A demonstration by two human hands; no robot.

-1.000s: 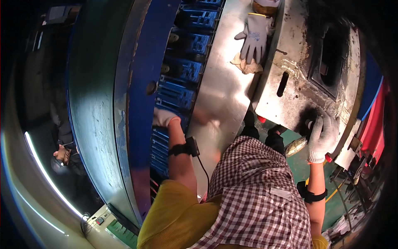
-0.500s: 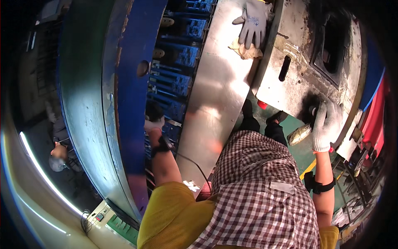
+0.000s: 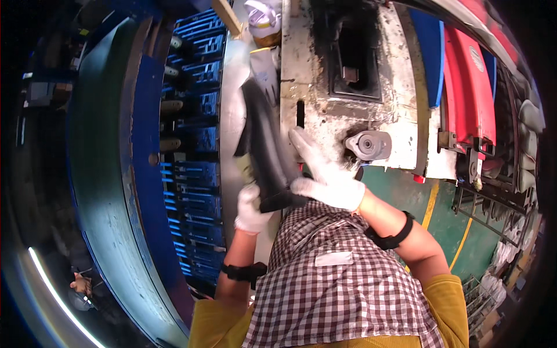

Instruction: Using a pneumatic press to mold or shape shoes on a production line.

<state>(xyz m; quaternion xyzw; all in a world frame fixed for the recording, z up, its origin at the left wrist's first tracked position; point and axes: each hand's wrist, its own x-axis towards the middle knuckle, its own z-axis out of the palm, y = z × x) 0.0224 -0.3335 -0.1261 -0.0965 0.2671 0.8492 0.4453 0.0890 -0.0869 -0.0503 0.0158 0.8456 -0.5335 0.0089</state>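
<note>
A long black boot [image 3: 267, 139], glossy and somewhat blurred, hangs over the metal ledge in front of me, with a pale yellowish patch on its left side. My left hand [image 3: 250, 210], in a white knit glove, is closed on the boot's near end. Just right of the boot is my right hand [image 3: 328, 180], also gloved in white. Its fingers are spread, pointing toward the machine table, and the thumb lies against the boot's near right edge. A grey round-centred fitting [image 3: 368, 145] sits on the worn machine table [image 3: 325, 119], beyond my right hand.
At left, a rack with blue slats [image 3: 194, 156] runs beside a long blue beam [image 3: 145, 174]. A grey work glove [image 3: 264, 69] lies on the ledge near a lilac-topped container [image 3: 262, 23]. A red machine part [image 3: 470, 87] stands at right above the green floor [image 3: 394, 188].
My view has swung right. My left hand has come out of the rack and now holds the boot. My right hand has left the fitting and moved in beside the boot.
</note>
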